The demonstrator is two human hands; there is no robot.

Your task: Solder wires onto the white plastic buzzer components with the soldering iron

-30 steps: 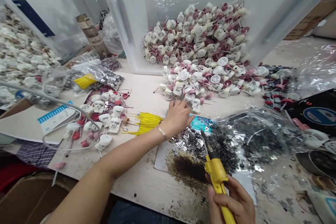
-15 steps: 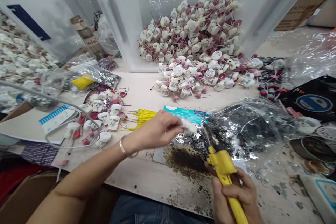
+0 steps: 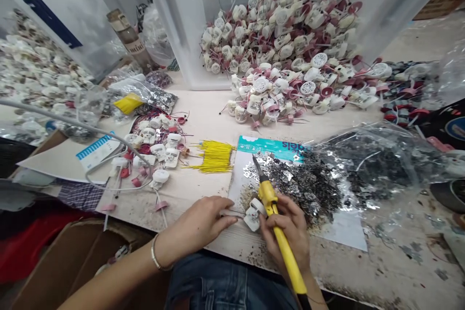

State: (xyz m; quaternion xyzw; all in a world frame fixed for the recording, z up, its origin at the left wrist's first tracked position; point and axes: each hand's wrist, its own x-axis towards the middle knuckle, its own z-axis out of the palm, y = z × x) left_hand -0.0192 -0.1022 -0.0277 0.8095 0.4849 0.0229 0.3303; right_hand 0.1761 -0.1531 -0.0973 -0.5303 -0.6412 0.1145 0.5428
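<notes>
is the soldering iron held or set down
Held: the right hand has its fingers wrapped around the handle of the yellow soldering iron.

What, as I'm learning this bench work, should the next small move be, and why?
Probably turn the tip of the soldering iron onto the white plastic fitting. The left hand seems to be steadying the fitting, but the right hand has the tip pointing away from it, over the silvery metal flakes.

Upside-down "els" on teal card (image 3: 269,145), centre of frame. Partial "wiwi"-like print on cardboard tube (image 3: 127,38), upper left. Blue-striped white card (image 3: 97,147), left: print too small for me.
</notes>
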